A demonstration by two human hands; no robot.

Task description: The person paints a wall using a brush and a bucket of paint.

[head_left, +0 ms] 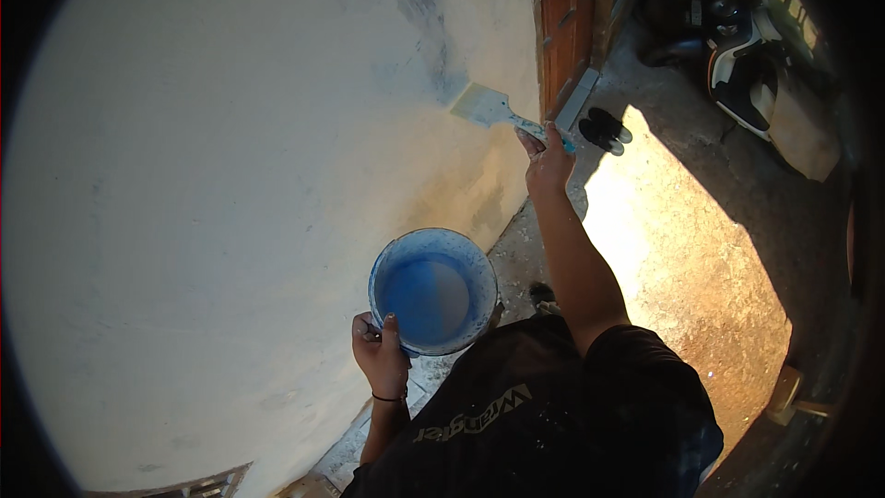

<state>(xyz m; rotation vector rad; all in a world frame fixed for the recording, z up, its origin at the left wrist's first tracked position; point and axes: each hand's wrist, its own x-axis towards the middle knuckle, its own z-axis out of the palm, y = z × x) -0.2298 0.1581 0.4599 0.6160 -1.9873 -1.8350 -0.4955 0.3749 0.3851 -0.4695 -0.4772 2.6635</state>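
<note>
My right hand grips the handle of a wide, pale paintbrush, held out ahead at the far end of the wall. The brush's bristles point left and lie at or very near the wall; whether they touch it I cannot tell. Close to my body, my left hand is closed on the rim of a paint-spattered bucket, thumb over the edge. Blue liquid stands inside it, part in shadow and part lit. Grey-blue smudges mark the wall above the brush.
A brown wooden door frame borders the wall's far end. Dark shoes sit on the concrete floor, which has a bright sunlit patch. A motor scooter is parked at the far right. Lower right lies a wooden object.
</note>
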